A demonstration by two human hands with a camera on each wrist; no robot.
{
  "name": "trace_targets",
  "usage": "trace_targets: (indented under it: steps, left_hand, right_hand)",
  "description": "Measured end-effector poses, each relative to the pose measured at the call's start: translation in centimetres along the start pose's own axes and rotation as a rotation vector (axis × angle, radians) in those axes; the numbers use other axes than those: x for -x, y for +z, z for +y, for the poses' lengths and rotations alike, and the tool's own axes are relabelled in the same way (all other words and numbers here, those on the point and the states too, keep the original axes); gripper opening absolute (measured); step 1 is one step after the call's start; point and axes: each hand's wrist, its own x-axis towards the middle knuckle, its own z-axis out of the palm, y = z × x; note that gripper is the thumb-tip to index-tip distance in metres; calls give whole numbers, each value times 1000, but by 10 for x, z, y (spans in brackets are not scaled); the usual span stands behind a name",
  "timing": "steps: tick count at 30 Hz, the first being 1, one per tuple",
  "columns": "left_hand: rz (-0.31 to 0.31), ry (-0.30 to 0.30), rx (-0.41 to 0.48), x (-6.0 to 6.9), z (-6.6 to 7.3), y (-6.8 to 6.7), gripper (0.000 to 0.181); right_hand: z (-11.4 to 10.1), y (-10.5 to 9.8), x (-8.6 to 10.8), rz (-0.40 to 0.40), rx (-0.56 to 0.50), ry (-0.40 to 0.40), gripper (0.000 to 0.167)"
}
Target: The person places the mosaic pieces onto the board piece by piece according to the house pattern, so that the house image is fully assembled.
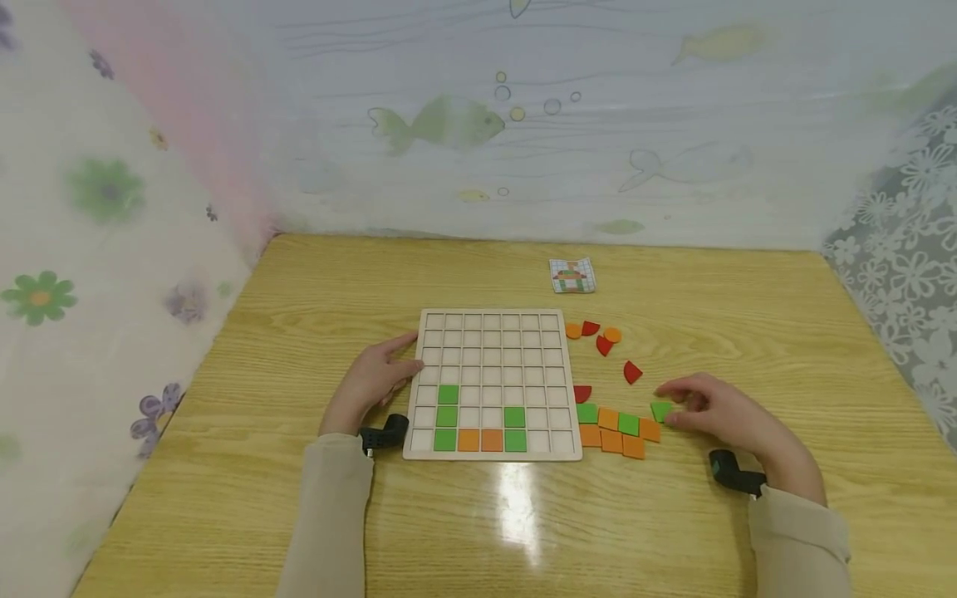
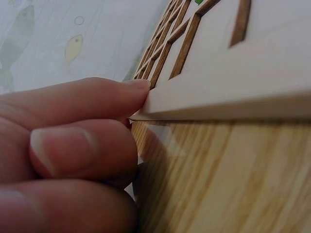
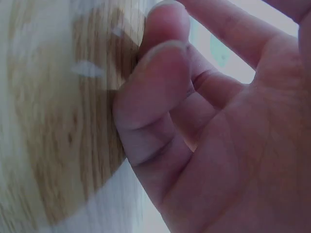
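A wooden grid board [image 1: 489, 353] lies on the table, with green squares [image 1: 448, 417] and orange squares [image 1: 480, 440] in its lower cells. My left hand [image 1: 371, 375] rests at the board's left edge. In the left wrist view, one fingertip [image 2: 141, 85] touches the rim, while the lower fingers are bent. Right of the board, my right hand [image 1: 718, 411] touches a green square tile [image 1: 660, 412] with a digit at the tile's right side; the index finger stretches above it. In the right wrist view, other fingers [image 3: 155, 87] are bent near the tabletop, and the tile is out of sight.
Orange tiles [image 1: 611, 443] and green tiles cluster against the board's right side. Above them lie red quarter-circles [image 1: 632, 372] and orange discs [image 1: 612, 335]. A small pattern card [image 1: 572, 276] sits farther back. Printed curtains border the wooden table [image 1: 359, 274].
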Motion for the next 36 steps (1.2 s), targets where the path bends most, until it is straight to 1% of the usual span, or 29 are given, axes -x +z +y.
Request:
trace_targets:
  steps: [4,8,14,19,23,26,30,34,36]
  left_hand:
    - [0,3,-11,-1,-1,0,54]
    - [-1,7,-12,-2,-1,0,54]
    - [10,2,-9,-2,1,-1,53]
    - [9,7,-4,-2,3,-1,53]
    - [10,8,3,-2,3,0,52]
    - [10,6,6,-2,3,1,52]
    - [7,-4,8,-2,2,1,53]
    - [-4,-19,21,0,1,1,54]
    - [-14,-24,26,1,0,1,55]
  right_hand:
    - [0,0,-2,-4,-2,-25,38]
    - [-1,-1,-3,-2,-2,-32,34]
    - [0,-1,-7,-19,-33,1,32]
    - [2,-3,-10,-49,-103,31,32]
    - [2,-5,-10,-66,-136,52,32]
    - [3,-5,-11,-55,-125,52,31]
    - [6,-3,-13,-13,-98,37,28]
    - [9,-1,-14,18,-102,30,32]
    - [11,1,-14,21,-123,45,36]
